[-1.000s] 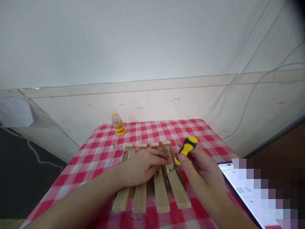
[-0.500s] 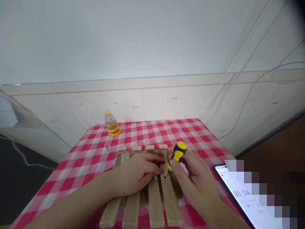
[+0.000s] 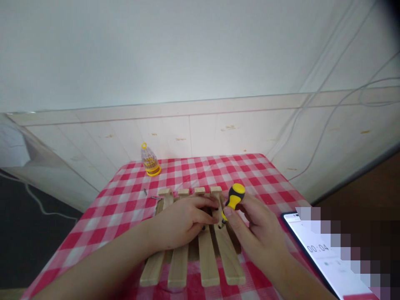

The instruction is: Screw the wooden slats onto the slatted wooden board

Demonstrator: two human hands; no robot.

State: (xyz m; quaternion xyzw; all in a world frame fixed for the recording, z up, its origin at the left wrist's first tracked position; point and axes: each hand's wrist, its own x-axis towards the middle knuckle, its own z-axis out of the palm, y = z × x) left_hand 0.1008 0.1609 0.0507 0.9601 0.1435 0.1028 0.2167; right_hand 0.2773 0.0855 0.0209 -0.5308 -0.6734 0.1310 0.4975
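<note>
A small wooden slatted piece [image 3: 208, 262] lies on the table, its slats pointing toward me and short blocks at their far ends. Across its slats rests my left hand [image 3: 179, 221], with bent fingers gripping around the rightmost slats. My right hand [image 3: 261, 235] is closed around a stubby yellow-and-black screwdriver [image 3: 233, 202]. The screwdriver leans, its tip down at a dark hole in the rightmost slat. Whether a screw sits under the tip I cannot tell. Part of the slats is hidden under my left hand.
Loose screws [image 3: 155, 198] lie left of the wooden piece. A clear, yellow-based container [image 3: 151, 161] stands at the back left of the checked tablecloth [image 3: 200, 171]. At the right edge lies a phone [image 3: 312, 250] with a lit timer. A white wall [image 3: 200, 133] stands behind the table.
The view has shifted slightly, so the wooden piece sits a little higher and further right. Both hands keep nearly the same hold, and the screwdriver tip stays at the hole.
</note>
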